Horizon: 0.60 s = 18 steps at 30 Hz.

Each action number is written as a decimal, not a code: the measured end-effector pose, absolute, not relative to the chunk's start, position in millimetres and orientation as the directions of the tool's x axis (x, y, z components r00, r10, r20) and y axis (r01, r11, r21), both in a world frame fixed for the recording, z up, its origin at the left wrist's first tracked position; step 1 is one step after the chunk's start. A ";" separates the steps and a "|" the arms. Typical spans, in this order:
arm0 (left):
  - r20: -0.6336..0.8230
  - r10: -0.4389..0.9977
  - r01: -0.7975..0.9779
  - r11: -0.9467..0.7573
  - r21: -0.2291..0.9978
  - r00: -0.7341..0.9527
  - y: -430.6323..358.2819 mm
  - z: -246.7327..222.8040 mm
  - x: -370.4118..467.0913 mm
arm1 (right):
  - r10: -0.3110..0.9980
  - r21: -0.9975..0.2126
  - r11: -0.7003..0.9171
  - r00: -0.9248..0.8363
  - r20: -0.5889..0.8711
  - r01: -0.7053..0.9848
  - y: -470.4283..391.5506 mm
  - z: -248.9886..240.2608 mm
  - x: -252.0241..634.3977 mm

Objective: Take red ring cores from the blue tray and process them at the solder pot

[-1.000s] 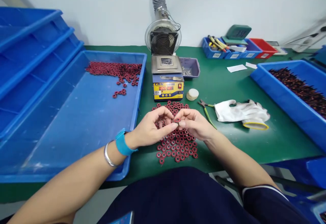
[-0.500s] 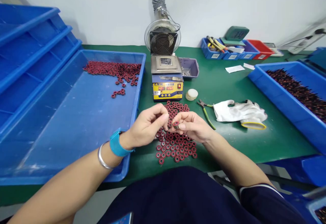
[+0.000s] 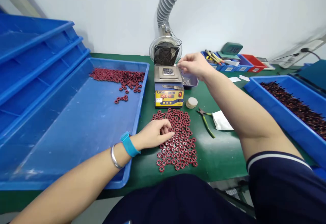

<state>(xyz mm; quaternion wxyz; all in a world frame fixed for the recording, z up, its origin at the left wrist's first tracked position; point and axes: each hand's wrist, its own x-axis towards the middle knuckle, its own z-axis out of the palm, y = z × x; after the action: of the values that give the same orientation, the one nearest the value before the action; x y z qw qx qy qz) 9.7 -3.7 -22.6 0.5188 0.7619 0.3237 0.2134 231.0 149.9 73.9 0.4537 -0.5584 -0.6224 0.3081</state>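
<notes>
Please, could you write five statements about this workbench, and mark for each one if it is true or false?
1. The left hand is over the red rings on the table. True.
2. The right hand is gripping the green-handled pliers. False: the pliers lie on the table, and the hand is up beside the device's metal top.
3. The pale round block is left of the yellow-fronted device. False: it is on the right of it.
4. In the big left tray, red rings lie mostly toward the far side. True.
5. The red bin stands between two blue bins. False: it is at the right end of their row.
</notes>
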 end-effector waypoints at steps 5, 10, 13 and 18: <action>-0.033 0.700 0.331 -0.295 0.896 0.713 1.2 -31.7 7.1 | 0.979 -0.563 0.111 0.008 0.204 0.819 186.2 89.6 208.2; -0.056 0.674 0.358 -0.320 0.877 0.737 1.4 -31.1 6.9 | 0.974 -0.280 0.126 -0.065 0.216 0.952 202.0 84.8 198.8; -0.052 0.673 0.367 -0.335 0.868 0.738 1.4 -30.7 6.6 | 0.971 -0.212 0.118 -0.068 0.228 0.970 214.7 73.4 199.7; -0.036 0.686 0.360 -0.335 0.870 0.726 1.6 -29.9 6.7 | 0.966 -0.212 0.111 -0.055 0.253 0.971 226.4 56.9 203.3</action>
<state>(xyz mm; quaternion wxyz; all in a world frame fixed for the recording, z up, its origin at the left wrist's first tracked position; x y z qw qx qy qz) 6.7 1.6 -29.9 0.4744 0.7988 0.3275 0.1718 203.3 226.4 56.9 0.1674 -0.6667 -0.7262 -0.0075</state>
